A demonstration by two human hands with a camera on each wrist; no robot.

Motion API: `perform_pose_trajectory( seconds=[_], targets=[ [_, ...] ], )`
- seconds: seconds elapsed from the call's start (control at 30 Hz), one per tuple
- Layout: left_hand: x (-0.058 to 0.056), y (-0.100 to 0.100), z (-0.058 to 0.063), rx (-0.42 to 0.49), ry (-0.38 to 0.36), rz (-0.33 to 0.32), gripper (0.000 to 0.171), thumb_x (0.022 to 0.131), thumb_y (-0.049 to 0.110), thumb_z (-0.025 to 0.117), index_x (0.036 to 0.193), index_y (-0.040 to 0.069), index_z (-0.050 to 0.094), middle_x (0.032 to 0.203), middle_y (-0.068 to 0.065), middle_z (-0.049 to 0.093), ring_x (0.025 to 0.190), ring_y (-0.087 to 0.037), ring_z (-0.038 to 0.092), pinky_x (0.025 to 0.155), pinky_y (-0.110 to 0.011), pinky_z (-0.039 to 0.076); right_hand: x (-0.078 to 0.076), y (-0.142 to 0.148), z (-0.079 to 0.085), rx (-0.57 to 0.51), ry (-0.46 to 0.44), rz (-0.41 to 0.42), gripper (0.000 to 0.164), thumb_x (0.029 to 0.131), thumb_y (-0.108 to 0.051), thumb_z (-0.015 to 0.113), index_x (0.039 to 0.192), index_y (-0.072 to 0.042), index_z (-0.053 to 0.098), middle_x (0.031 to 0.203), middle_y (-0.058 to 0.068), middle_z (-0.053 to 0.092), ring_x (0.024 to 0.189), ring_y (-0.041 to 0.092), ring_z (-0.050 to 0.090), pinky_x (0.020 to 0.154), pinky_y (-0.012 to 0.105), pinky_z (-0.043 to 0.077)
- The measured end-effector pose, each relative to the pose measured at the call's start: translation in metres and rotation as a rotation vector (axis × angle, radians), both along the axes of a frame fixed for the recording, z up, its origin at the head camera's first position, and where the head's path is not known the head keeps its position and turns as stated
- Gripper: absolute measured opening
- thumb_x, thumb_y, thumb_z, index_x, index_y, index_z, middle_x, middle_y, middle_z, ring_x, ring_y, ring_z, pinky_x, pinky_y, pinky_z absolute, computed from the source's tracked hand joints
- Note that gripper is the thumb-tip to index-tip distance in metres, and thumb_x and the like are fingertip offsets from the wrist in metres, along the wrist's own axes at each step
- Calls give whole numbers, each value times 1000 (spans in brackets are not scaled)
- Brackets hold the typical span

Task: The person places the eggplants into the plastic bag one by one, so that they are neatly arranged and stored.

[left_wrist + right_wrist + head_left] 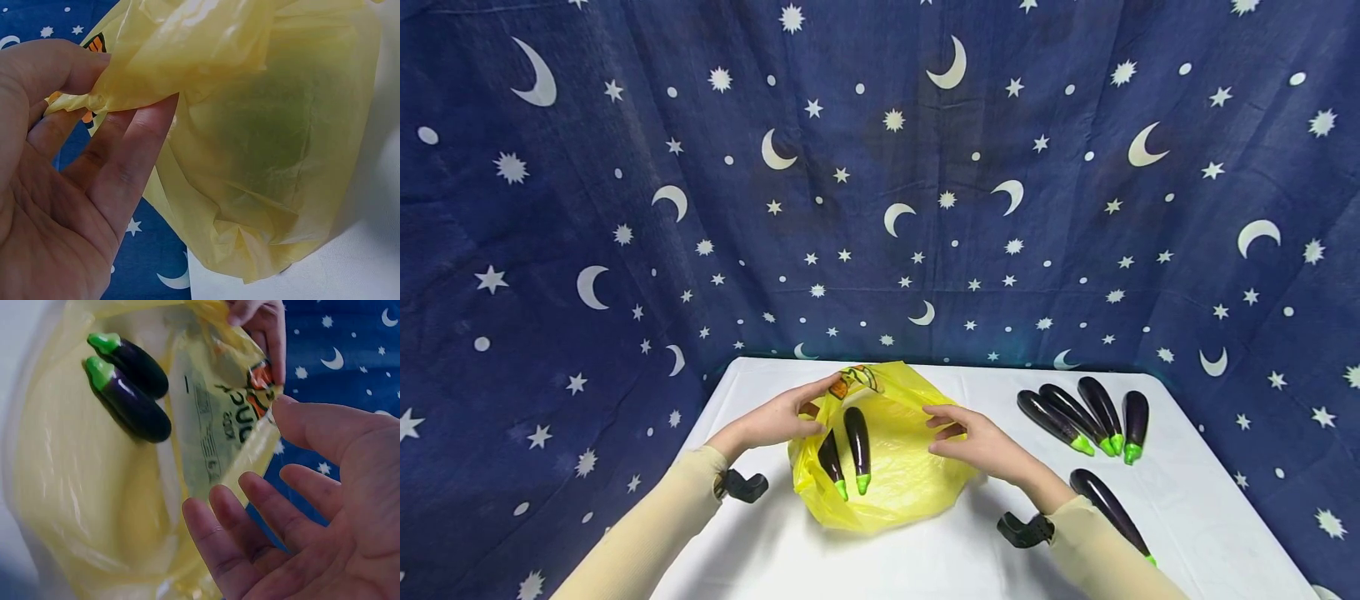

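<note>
A yellow plastic bag [917, 492] lies with its mouth spread on the table. Inside are two dark purple eggplants with green caps, one eggplant [857, 442] beside the other eggplant [830, 461]; both also show in the right wrist view. My left hand [782, 417] pinches the bag's left rim between thumb and fingers; in the left wrist view the film bunches in that hand [81, 144]. At the opposite side, my right hand [977, 440] is held with fingers spread and relaxed by the rim, nothing in its grasp.
Several more eggplants [1101, 412] lie grouped at the back right of the white table [1000, 575]. A single eggplant [1108, 508] lies nearer the front, partly behind my right forearm. A blue curtain [880, 208] with moons and stars hangs behind the table.
</note>
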State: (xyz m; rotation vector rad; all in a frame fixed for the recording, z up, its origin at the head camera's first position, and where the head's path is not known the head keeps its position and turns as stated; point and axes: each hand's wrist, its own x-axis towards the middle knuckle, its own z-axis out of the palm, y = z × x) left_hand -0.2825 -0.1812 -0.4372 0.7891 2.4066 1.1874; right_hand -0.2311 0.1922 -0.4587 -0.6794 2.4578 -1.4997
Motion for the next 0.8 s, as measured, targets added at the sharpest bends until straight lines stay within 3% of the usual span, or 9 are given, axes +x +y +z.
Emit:
perform_pose_trajectory(
  seconds=[0.27,0.47,0.67,0.8],
  targets=[
    [0,-1,0,2,5,5,85,93,11,70,164,26,26,162,-7,37,130,-36,54,111,-56,39,4,32,6,2,-8,-74,64,93,-26,76,148,-4,52,132,16,63,115,32,62,92,35,54],
    [0,-1,-1,0,7,5,85,93,11,68,164,28,26,162,-6,38,130,-35,55,111,-54,41,7,53,11,49,-12,-148,61,93,-26,76,148,-9,54,135,17,62,115,28,63,90,35,55],
    [0,-2,-1,-6,5,14,85,93,12,68,164,28,25,162,-4,37,129,-33,56,111,-52,42,7,75,5,114,36,-212,62,93,-26,76,148,-8,54,135,16,62,115,30,63,89,39,55],
    [0,-2,-1,-7,-2,23,85,93,11,69,164,30,26,162,-3,37,129,-31,56,111,-51,42,6,89,-1,140,62,-240,65,92,-31,77,148,-8,54,133,12,64,114,29,64,88,34,55]
  ],
)
